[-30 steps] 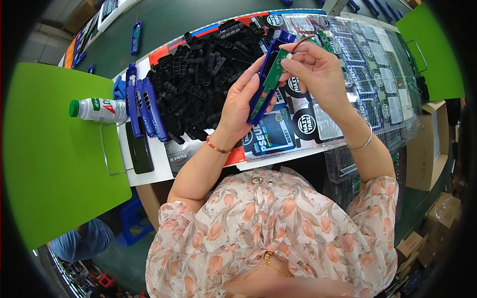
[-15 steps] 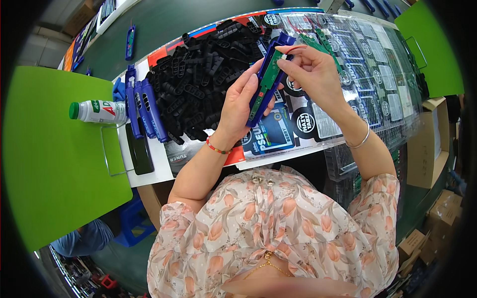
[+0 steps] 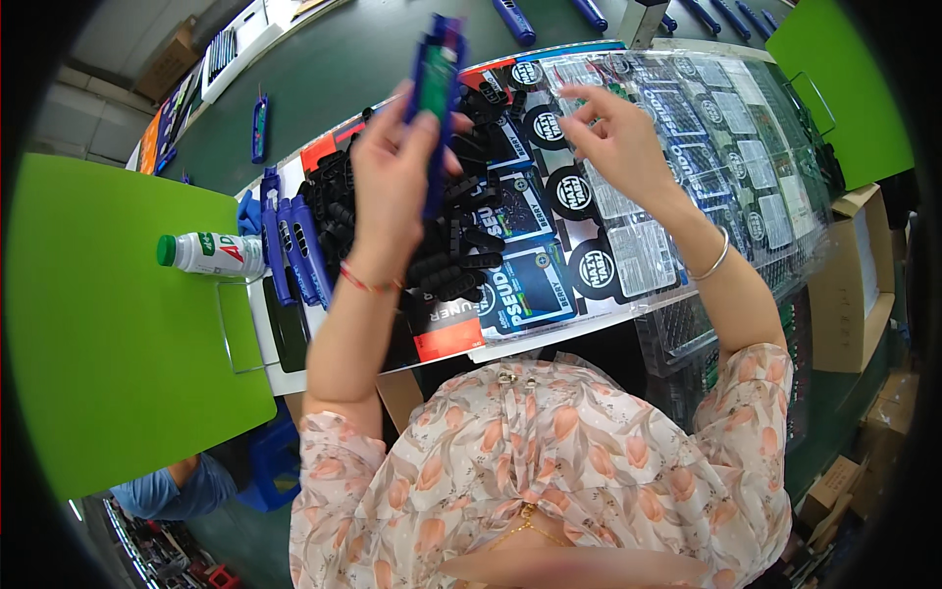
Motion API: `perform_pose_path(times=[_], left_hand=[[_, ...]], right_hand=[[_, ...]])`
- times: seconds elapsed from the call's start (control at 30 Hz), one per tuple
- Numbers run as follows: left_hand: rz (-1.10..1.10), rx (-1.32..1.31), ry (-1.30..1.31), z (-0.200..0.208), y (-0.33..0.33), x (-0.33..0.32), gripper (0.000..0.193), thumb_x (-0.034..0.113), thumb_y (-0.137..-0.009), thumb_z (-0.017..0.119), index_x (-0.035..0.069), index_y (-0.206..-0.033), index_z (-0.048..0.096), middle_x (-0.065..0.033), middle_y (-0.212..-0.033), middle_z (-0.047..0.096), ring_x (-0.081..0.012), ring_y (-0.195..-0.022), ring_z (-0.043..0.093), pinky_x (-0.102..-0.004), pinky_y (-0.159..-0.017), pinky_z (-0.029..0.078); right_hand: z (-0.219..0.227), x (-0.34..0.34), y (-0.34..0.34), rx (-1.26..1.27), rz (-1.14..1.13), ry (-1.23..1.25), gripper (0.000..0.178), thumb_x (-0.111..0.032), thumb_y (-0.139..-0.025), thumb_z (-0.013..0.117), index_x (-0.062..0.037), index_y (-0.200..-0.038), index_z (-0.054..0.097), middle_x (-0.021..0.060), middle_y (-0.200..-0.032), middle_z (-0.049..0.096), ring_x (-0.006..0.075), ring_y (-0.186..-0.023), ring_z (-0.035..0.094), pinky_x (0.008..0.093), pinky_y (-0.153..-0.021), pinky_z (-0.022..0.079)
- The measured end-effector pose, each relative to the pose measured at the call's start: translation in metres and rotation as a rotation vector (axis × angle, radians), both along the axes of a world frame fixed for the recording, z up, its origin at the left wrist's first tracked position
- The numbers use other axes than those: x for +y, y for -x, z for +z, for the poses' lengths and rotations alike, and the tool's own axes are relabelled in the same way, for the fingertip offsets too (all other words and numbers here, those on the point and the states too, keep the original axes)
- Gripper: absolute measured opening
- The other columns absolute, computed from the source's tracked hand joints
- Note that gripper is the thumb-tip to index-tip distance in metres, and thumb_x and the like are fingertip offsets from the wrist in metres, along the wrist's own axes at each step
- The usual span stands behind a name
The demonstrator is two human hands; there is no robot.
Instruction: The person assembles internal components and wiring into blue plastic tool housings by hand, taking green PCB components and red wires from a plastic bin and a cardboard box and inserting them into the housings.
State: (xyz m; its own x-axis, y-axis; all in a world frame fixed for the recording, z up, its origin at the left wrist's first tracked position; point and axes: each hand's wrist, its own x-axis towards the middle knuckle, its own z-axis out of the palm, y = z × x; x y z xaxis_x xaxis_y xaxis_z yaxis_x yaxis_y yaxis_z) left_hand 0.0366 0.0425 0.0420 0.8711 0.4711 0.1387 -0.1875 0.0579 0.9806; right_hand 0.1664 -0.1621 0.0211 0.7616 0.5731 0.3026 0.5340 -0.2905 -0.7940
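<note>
My left hand (image 3: 391,182) is closed round a long blue plastic casing (image 3: 433,191), held raised and nearly upright over a heap of small black plastic parts (image 3: 461,245). A green circuit board (image 3: 435,80) lies inside the casing; both are blurred by motion. To the right, my right hand (image 3: 623,147) hangs above printed packaging sheets (image 3: 677,177), apart from the casing. Its fingers are loosely bent and spread, with nothing visible between them.
Several blue casings (image 3: 300,250) lie left of the heap, beside a white bottle with a green cap (image 3: 211,253) and a dark phone (image 3: 288,334). Green panels (image 3: 118,324) flank both sides. More blue casings (image 3: 515,22) lie along the far side. Cardboard boxes (image 3: 854,285) stand at right.
My left hand has carried the casing with its board up and to the left, turning it more upright. My right hand has let go of the board and come away from it.
</note>
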Motion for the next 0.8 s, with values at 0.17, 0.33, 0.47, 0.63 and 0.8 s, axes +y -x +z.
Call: perform_pose_path(times=[0.17, 0.33, 0.47, 0.63, 0.8], left_hand=[[0.146, 0.132, -0.067, -0.010, -0.083, 0.122, 0.041, 0.001, -0.088, 0.053, -0.002, -0.129, 0.055, -0.0144, -0.094, 0.072, -0.0158, -0.060, 0.063, -0.0267, -0.054, 0.051], [0.433, 0.348, -0.216, -0.071, -0.176, 0.201, 0.041, 0.003, -0.079, 0.055, 0.004, -0.118, 0.068, -0.0082, -0.081, 0.070, -0.0164, -0.062, 0.066, -0.0265, -0.054, 0.050], [0.594, 0.512, -0.524, -0.118, -0.204, 0.266, 0.040, 0.018, -0.077, 0.057, 0.014, -0.114, 0.071, -0.0099, -0.097, 0.074, -0.0228, -0.085, 0.069, -0.0332, -0.076, 0.051], [0.522, 0.794, -0.768, -0.122, -0.216, 0.252, 0.032, 0.019, -0.079, 0.054, 0.009, -0.102, 0.073, -0.0160, -0.102, 0.072, -0.0337, -0.092, 0.068, -0.0376, -0.081, 0.051], [0.895, 0.869, -1.230, -0.100, -0.228, 0.196, 0.041, 0.024, -0.083, 0.055, 0.010, -0.122, 0.061, -0.0204, -0.117, 0.061, -0.0372, -0.103, 0.061, -0.0458, -0.084, 0.052]], right_hand=[[-0.031, 0.021, -0.012, -0.209, 0.171, 0.102, 0.014, -0.010, -0.081, 0.063, -0.0028, -0.091, 0.071, 0.0162, -0.082, 0.069, 0.0325, -0.075, 0.067, 0.0414, -0.071, 0.053], [-0.052, 0.054, -0.006, -0.292, 0.049, 0.204, 0.034, -0.023, -0.079, 0.075, -0.0056, -0.104, 0.061, 0.0136, -0.085, 0.067, 0.0348, -0.079, 0.065, 0.0427, -0.067, 0.051], [-0.041, 0.068, 0.009, -0.335, 0.088, 0.365, 0.034, -0.019, -0.075, 0.076, -0.0089, -0.102, 0.058, 0.0110, -0.086, 0.066, 0.0338, -0.076, 0.066, 0.0436, -0.064, 0.053], [-0.048, 0.039, 0.005, -0.266, 0.179, 0.236, 0.021, -0.004, -0.077, 0.065, -0.0055, -0.097, 0.061, 0.0118, -0.091, 0.061, 0.0333, -0.075, 0.065, 0.0426, -0.065, 0.054], [-0.030, 0.010, -0.002, -0.210, 0.144, 0.091, 0.016, -0.004, -0.077, 0.064, -0.0036, -0.093, 0.059, 0.0131, -0.087, 0.060, 0.0351, -0.076, 0.064, 0.0440, -0.067, 0.054]])
